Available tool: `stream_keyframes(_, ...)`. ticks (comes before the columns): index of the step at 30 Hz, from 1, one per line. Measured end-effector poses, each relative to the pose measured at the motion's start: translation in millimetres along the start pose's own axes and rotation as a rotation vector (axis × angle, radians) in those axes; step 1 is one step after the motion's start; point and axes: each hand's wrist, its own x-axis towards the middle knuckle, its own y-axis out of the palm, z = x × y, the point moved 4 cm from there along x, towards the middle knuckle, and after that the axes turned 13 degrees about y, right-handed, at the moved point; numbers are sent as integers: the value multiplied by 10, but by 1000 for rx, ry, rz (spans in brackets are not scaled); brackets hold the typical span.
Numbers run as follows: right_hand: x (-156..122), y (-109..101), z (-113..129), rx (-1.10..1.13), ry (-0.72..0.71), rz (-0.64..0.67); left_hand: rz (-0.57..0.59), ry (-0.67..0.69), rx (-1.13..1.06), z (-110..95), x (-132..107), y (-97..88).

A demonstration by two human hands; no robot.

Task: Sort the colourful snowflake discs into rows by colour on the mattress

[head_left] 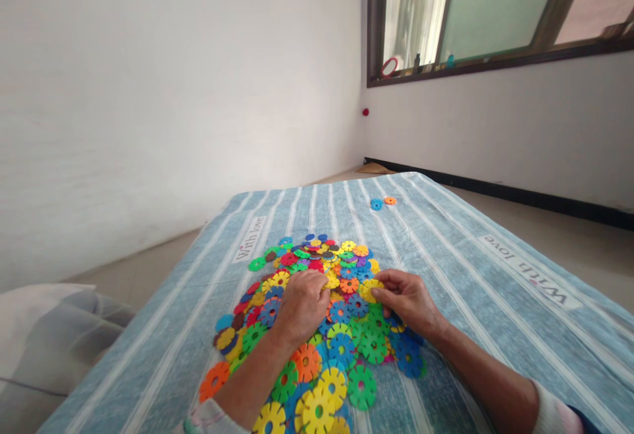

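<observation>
A heap of flat, notched plastic snowflake discs in many colours spreads across the striped cloth, among them a green disc (362, 387) and an orange disc (306, 362). Above the heap, my right hand (409, 298) pinches a yellow snowflake disc (368, 290) between thumb and fingers. To its left, my left hand (303, 305) is closed with its back toward me. Another yellow disc (331, 281) shows at its fingertips and appears to be held there; the hand itself hides most of the grip. The two held discs are apart.
A blue and white striped cloth (460, 275) covers the table. A blue disc (376, 205) and an orange disc (390, 201) lie apart near the far edge. White sheer fabric (49, 348) is at lower left. Walls stand behind, with a window (495, 11) at upper right.
</observation>
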Motion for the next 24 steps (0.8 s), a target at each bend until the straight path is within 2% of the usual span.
stream_keyframes(7,4,5,-16,-2,11,16,-25,-64,20,7,-2,-32)
stream_keyframes(12,-12,10,15,-9,9,8,-71,-54,34,23,-9,-39)
stream_keyframes(15,-19,16,37,-7,3,2,-96,-28,93,45,-15,-39)
stream_keyframes(20,-15,18,27,-11,3,7,-73,-21,219,105,-28,-31)
stream_keyframes(24,-26,22,32,-7,6,-1,-206,-93,118,105,-34,-107)
